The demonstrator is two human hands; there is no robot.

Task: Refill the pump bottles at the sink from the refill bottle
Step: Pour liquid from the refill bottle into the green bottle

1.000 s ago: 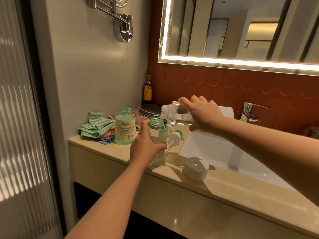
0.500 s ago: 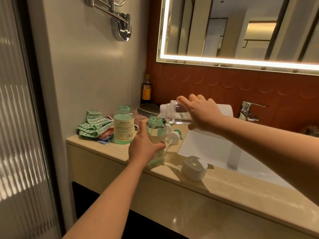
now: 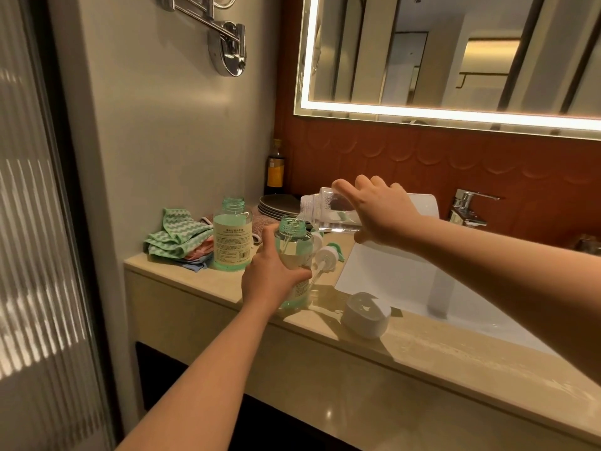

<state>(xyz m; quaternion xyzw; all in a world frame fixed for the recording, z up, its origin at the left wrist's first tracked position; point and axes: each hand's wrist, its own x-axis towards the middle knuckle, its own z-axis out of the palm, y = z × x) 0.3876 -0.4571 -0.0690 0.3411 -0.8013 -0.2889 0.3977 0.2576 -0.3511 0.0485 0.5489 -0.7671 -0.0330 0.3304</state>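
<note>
My left hand (image 3: pixel 268 275) grips an uncapped green-tinted pump bottle (image 3: pixel 294 252) that stands on the beige counter (image 3: pixel 406 349). My right hand (image 3: pixel 379 211) holds a clear refill bottle (image 3: pixel 328 209) tipped on its side, mouth just over the pump bottle's open neck; a thin clear stream runs into it. A second uncapped green bottle (image 3: pixel 232 234) with a label stands to the left, partly filled. A white pump head (image 3: pixel 325 255) with its tube leans beside the held bottle.
A white cap (image 3: pixel 366 315) lies on the counter near the front edge. The white sink basin (image 3: pixel 390 275) and chrome faucet (image 3: pixel 466 208) are to the right. Folded cloths (image 3: pixel 177 237), stacked plates (image 3: pixel 276 205) and a dark bottle (image 3: pixel 275 167) sit at the back left.
The refill bottle has tipped a little further toward the held pump bottle and liquid now streams in. Both hands stay in nearly the same place.
</note>
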